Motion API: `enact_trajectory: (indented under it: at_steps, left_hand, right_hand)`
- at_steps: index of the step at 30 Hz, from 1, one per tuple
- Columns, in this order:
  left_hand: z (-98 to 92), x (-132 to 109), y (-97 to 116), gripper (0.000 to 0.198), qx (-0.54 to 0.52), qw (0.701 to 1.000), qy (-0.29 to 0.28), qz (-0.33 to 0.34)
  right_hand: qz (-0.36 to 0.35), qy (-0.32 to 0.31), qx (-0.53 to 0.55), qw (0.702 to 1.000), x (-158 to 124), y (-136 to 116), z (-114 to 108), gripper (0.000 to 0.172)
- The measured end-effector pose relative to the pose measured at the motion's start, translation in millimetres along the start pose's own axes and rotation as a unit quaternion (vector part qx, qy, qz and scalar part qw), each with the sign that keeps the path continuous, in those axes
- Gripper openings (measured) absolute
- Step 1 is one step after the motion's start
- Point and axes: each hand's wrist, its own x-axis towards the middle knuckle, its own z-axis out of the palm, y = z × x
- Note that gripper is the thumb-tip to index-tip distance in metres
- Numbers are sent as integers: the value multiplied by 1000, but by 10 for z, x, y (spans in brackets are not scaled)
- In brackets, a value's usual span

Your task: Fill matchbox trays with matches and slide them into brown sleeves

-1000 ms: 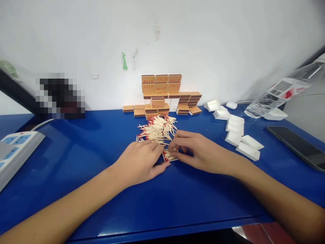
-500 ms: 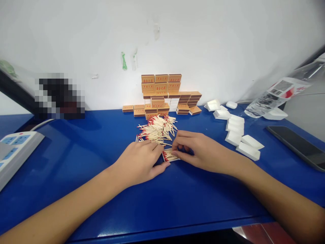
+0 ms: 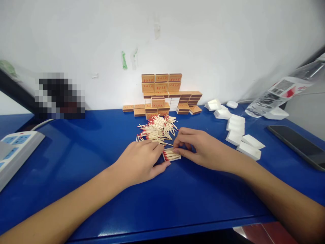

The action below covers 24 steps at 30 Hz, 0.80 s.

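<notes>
A small white matchbox tray (image 3: 173, 159) lies on the blue table with red-tipped matches (image 3: 171, 154) side by side in it. At its left end, my left hand (image 3: 141, 161) grips the tray between thumb and forefinger. My right hand (image 3: 194, 147) is closed in a pinch over the tray's right end, close above the matches; what its fingertips hold, if anything, is hidden. Just beyond both hands spreads a loose pile of matches (image 3: 159, 128), heads mostly toward the left and back.
Printed matchboxes (image 3: 161, 87) are stacked against the wall behind the pile. White empty trays (image 3: 235, 128) form a staggered row on the right. Farther right are a phone (image 3: 297, 145) and a tilted plastic bottle (image 3: 274, 93). A power strip (image 3: 22, 145) sits at left.
My right hand has lifted slightly off the tray's right end, uncovering more of the matches and the tray's corner. My left hand stays in place.
</notes>
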Motion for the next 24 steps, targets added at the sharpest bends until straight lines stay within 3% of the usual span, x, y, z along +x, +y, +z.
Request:
enact_trajectory:
  at_steps: [24]
  left_hand:
    - [-3, 1, 3, 26, -8, 1000, 4, 1]
  right_hand:
    - [17, -63, -69, 995, -37, -130, -53, 13]
